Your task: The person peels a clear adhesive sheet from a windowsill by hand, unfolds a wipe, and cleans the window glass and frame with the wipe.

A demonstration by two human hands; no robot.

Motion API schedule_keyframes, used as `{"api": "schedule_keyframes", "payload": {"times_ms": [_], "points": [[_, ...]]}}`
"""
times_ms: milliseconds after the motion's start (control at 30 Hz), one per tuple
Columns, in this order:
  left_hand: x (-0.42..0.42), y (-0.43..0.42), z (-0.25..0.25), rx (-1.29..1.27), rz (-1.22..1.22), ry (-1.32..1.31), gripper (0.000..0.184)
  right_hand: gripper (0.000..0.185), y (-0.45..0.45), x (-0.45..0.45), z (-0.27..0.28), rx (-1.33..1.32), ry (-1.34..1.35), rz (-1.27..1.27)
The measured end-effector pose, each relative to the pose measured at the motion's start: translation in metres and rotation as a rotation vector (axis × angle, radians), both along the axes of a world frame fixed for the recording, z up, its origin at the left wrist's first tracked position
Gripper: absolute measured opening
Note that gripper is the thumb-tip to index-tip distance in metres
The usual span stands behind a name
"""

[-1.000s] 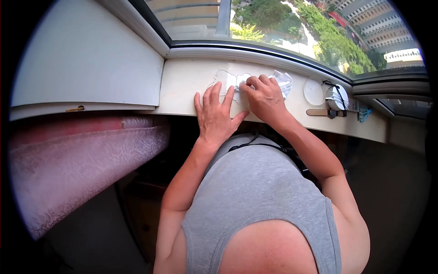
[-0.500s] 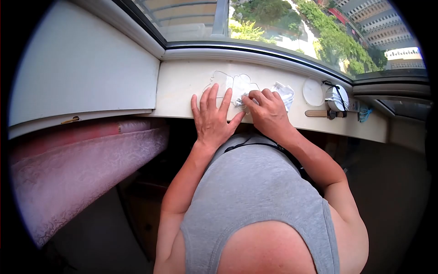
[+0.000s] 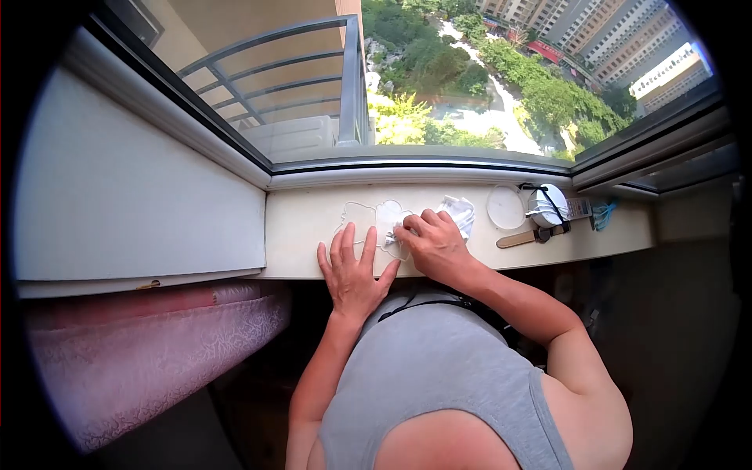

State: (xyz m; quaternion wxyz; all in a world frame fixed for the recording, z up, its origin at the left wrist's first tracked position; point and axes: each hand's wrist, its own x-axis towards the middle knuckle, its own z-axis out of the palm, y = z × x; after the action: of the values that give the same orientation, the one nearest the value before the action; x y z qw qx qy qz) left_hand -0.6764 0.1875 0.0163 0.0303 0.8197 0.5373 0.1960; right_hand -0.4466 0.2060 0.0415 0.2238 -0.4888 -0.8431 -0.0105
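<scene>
On the pale windowsill, a clear, flat sheet with a wavy outline [image 3: 359,213] lies beneath and beyond my hands. My left hand [image 3: 352,270] rests with spread fingers on its near left part. My right hand [image 3: 433,244] is closed, its fingertips pinching a small crumpled whitish wad [image 3: 392,236] against the sheet's right part. What the wad is made of is too small to tell. A folded white cloth or tissue packet [image 3: 457,215] lies just beyond and to the right of my right hand.
Right along the sill [image 3: 478,262] are a round clear disc [image 3: 506,207], a white round item with a black strap [image 3: 547,204], a watch with a tan band [image 3: 517,239], a remote [image 3: 578,208] and a blue cord [image 3: 602,215]. A window frame borders the far side.
The camera view has tilted upward, showing more outside the window. My right hand has moved the wad from the sheet's middle toward me and is now on its right part. My left hand stays spread.
</scene>
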Motion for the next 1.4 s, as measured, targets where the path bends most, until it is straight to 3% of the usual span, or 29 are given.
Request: {"api": "schedule_keyframes", "payload": {"times_ms": [100,367,567,800,967,1133,1233,1400], "points": [[0.0,0.0,-0.002,0.02,-0.006,0.024,0.076,0.028,0.032,-0.011,-0.004,0.041,-0.034,-0.053],[-0.001,-0.003,-0.005,0.028,-0.005,0.072,0.074,0.026,-0.003,-0.001,-0.001,0.024,-0.011,0.012],[-0.003,-0.001,-0.002,0.009,-0.017,0.081,0.075,0.025,0.04,-0.015,-0.004,0.067,-0.019,-0.018],[-0.002,-0.001,-0.002,-0.013,0.004,0.002,0.073,0.031,0.0,0.006,0.0,0.018,0.006,0.016],[-0.001,-0.001,-0.004,0.012,-0.003,0.011,0.074,0.034,0.035,-0.011,-0.001,0.062,-0.022,-0.023],[-0.002,0.0,-0.003,-0.001,0.001,-0.004,0.075,0.036,0.001,0.0,0.0,0.019,0.017,0.126],[-0.001,-0.002,-0.003,-0.001,0.013,-0.015,0.076,0.034,0.007,0.012,-0.001,0.04,-0.056,0.005],[-0.002,0.0,-0.001,-0.01,-0.011,-0.014,0.076,0.033,0.016,-0.013,0.002,0.025,-0.041,0.068]]}}
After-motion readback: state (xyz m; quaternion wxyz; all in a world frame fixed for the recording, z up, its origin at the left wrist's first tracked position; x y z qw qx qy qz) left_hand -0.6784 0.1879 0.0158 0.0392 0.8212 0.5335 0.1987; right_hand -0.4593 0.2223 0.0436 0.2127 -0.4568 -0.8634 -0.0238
